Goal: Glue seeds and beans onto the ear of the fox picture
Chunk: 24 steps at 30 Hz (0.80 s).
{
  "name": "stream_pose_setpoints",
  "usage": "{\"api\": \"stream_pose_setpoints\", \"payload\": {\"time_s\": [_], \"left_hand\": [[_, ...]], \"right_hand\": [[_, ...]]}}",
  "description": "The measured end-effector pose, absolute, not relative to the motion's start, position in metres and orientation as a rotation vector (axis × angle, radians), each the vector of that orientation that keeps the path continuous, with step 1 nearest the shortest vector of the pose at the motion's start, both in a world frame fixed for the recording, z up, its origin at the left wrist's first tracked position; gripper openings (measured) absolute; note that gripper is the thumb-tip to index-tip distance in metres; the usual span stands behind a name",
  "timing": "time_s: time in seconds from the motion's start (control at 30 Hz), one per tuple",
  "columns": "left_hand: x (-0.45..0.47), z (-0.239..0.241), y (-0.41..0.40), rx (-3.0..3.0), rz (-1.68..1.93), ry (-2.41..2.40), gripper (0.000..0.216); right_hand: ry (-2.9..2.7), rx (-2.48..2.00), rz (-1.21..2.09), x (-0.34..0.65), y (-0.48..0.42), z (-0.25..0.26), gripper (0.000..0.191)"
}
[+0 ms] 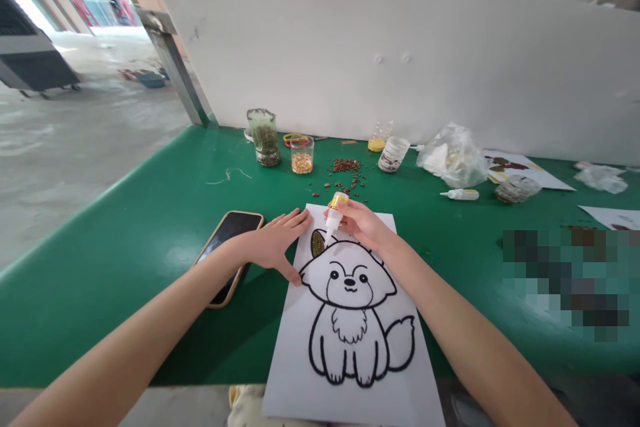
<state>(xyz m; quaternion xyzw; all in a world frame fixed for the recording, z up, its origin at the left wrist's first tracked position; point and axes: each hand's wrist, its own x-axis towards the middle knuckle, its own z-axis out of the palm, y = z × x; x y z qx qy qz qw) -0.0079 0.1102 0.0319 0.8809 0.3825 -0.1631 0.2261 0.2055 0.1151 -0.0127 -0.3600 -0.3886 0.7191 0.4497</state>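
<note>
A white sheet of paper (pixel 295 360) with a black outline of a fox-like animal lies in front of me, its lower end past the table edge. The left ear (pixel 317 244) of the drawing is covered in small greenish grains. My right hand (pixel 367 223) grips a small glue bottle (pixel 336 213) with a yellow label, tilted nozzle-down with the tip by the top of the head, close to that ear. Fingers spread, my left hand (pixel 283 243) rests at the paper's left edge. Beneath my left forearm lies a phone (pixel 230 230) in a tan case.
Behind the paper stand a green cup of dark grains (pixel 265 140) and a cup of corn kernels (pixel 302 157). Reddish beans (pixel 346 165) lie scattered beside them. Farther right are a tipped container (pixel 393 155), a plastic bag (pixel 453 157) and another glue bottle (pixel 461 195). A white panel (pixel 320 47) rises behind.
</note>
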Motion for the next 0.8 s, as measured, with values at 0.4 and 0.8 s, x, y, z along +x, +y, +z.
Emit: {"api": "stream_pose_setpoints", "payload": {"time_s": [0.4,0.8], "left_hand": [[-0.01,0.031,0.11,2.437,-0.431,1.044,0.124],[-0.009,0.029,0.111,2.396,-0.377,1.036,0.126]], "right_hand": [[-0.999,-0.983,1.565,0.196,0.116,-0.018,0.029],[-0.993,-1.06,1.479,0.191,0.114,-0.015,0.035]]}}
